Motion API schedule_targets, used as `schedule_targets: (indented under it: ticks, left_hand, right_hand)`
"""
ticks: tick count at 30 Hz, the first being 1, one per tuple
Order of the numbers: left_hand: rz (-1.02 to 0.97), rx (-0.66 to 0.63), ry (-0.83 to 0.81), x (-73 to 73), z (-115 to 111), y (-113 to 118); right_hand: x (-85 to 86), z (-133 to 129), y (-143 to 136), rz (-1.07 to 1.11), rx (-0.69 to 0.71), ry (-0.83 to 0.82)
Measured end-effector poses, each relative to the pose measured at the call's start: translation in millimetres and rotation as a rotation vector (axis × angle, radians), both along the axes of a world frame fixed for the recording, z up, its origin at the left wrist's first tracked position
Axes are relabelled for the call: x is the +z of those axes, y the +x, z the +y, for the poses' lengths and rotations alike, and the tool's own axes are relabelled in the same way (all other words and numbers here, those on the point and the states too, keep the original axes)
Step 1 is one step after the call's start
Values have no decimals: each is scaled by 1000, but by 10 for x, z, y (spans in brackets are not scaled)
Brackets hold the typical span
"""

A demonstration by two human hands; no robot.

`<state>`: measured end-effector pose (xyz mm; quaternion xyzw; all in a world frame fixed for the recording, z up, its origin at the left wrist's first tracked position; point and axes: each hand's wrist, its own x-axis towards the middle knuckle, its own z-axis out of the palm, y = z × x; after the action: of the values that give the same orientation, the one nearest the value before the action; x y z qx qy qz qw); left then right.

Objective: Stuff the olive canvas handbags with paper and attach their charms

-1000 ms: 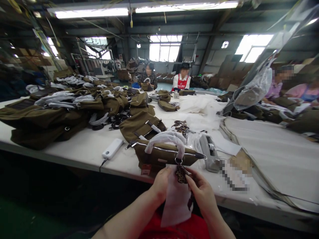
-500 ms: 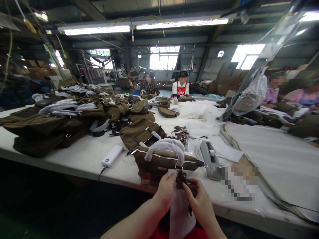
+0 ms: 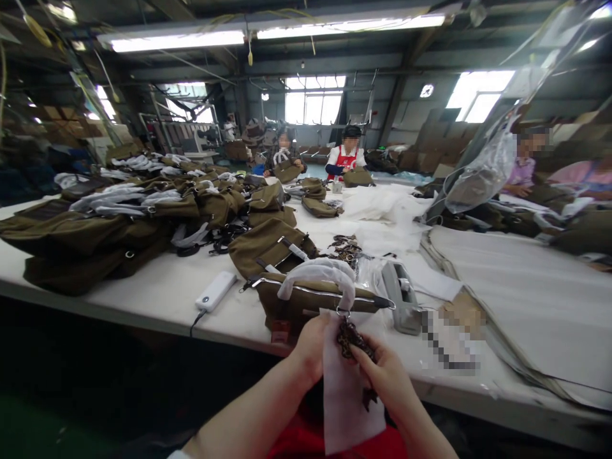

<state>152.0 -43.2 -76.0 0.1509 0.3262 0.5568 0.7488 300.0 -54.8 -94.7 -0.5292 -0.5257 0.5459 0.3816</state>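
An olive handbag (image 3: 306, 294) stands at the table's near edge, its zip along the top and its handle (image 3: 318, 271) wrapped in white material. From a metal ring at the handle's base hangs a dark brown patterned charm (image 3: 351, 339). My right hand (image 3: 380, 366) pinches this charm between thumb and fingers. A white sheet (image 3: 342, 389) hangs down behind the charm, in front of the bag. My left hand (image 3: 313, 344) is closed on the sheet's left edge; its fingertips are hidden behind the sheet.
Another olive bag (image 3: 261, 245) lies just behind. A white power bank (image 3: 216, 291) with a cable is to the left, near a large pile of bags (image 3: 105, 236). Dark charms (image 3: 347, 250) and a grey dispenser (image 3: 401, 299) lie to the right. Co-workers sit across the table.
My right hand has shifted slightly right and down with the charm, which now shows more fully. The white sheet is more spread out, and my left fingers have slipped behind it.
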Motion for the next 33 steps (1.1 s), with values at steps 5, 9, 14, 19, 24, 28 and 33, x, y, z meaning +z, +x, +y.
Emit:
schedule_targets:
  ticks: [5,9,14,19,24,28,33]
  left_hand:
    - [207,150,54,2,14,41]
    - [226,148,16,-29,32,42]
    - [229,139,9,-117,59,26]
    - [217,122,23,-160,72,4]
    - [235,125,47,-185,42,27]
    - [279,154,73,-208,18,69]
    - [236,108,131,-195,-8,-1]
  right_hand:
    - [-198,-148,-123,-298,28,194]
    - [-297,-312,-90,-568,66,447]
    - [-246,-178,304,-607,-283,617]
    - [-237,98,492,-237,-266,284]
    - [-179,61,201,-87,-278,412]
    - [-21,35,-165,-197,-46,471]
    - [111,80,-359,-311,34,480]
